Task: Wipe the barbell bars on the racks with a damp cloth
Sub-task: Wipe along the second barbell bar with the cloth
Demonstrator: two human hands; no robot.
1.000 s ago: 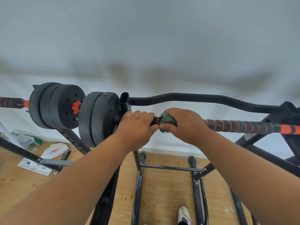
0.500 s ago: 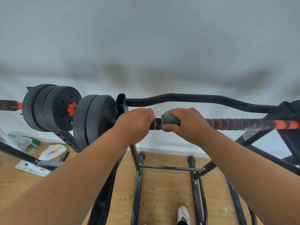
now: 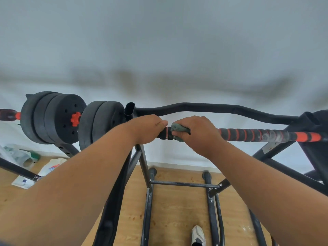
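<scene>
From the head view I see my left hand (image 3: 148, 129) wrapped around the barbell bar (image 3: 248, 134). Its fingers curl tight over the top of the bar and hold it. My right hand (image 3: 195, 134) is just beside it on the same bar, with only a small bit of bar showing between the two hands. The right fingers curl around a green cloth (image 3: 178, 129) and press it on the bar. A bunched bit of cloth sticks out past my right thumb, toward the left hand.

The bar runs out to the right of my right fingers. It is black with red rings, and near the far end it has a red part and some pale smudges. To the left of my left fingers are black weight plates (image 3: 103, 125) on the bar. More plates (image 3: 53, 118) with a red knob (image 3: 76, 119) sit farther left.

Just behind my fingers there is a black curved bar (image 3: 213, 108) of the rack. Below my hands I see the rack's legs (image 3: 148, 201) on a wooden floor (image 3: 177, 210). A white shoe (image 3: 198, 234) is down there too. Far left on the floor lie some bags (image 3: 51, 166).
</scene>
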